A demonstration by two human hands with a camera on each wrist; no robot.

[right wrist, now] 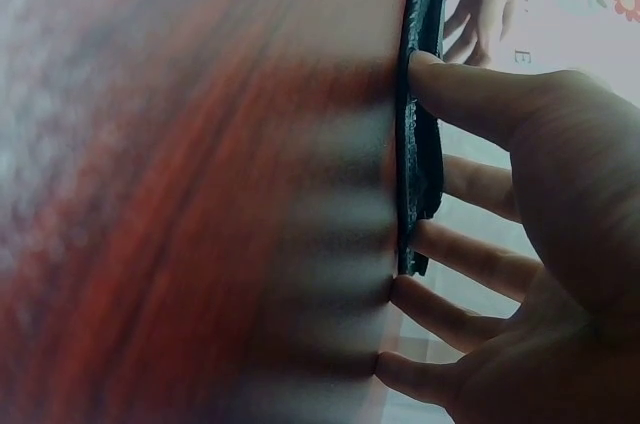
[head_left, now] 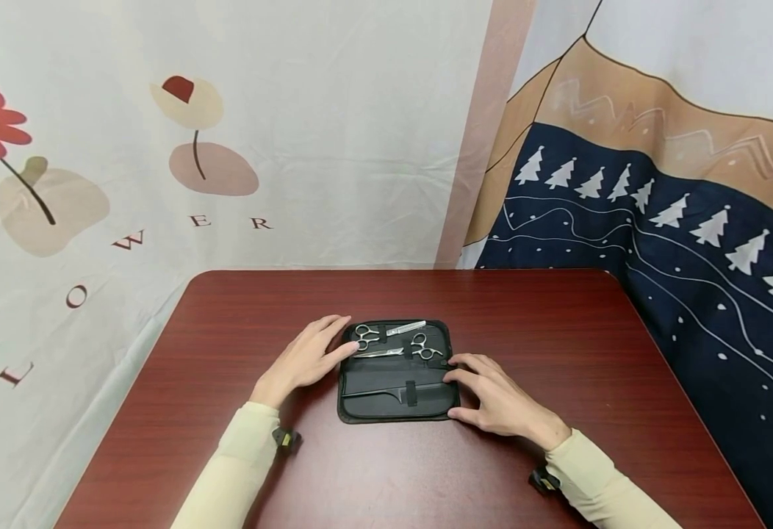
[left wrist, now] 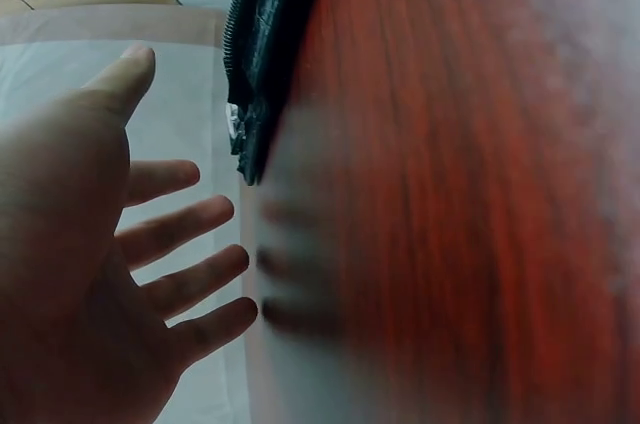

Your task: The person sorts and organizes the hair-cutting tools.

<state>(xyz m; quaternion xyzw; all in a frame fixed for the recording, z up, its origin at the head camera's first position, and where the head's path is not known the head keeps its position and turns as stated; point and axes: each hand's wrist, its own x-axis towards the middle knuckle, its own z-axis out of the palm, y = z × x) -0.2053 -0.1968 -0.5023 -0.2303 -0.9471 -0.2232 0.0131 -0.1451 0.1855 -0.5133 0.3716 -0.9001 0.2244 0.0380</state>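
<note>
A black zip case (head_left: 396,375) lies opened flat on the table. Its upper half holds a pair of thinning scissors (head_left: 406,328) and, below it, a second pair of scissors (head_left: 425,349), both under straps. A black comb (head_left: 373,393) is strapped into the lower half. My left hand (head_left: 307,355) is by the case's upper left edge, fingers extended and thumb near the scissor handles; the left wrist view shows this hand (left wrist: 100,234) holding nothing. At the right edge, my right hand (head_left: 499,397) touches the case with spread fingers, its thumb (right wrist: 480,99) against the rim.
The case sits mid-table on a reddish-brown wooden table (head_left: 228,316) with rounded far corners. Behind it hangs a printed white curtain (head_left: 347,132), and a dark blue section with white trees (head_left: 578,220) is on the right. A small black device is on each wrist.
</note>
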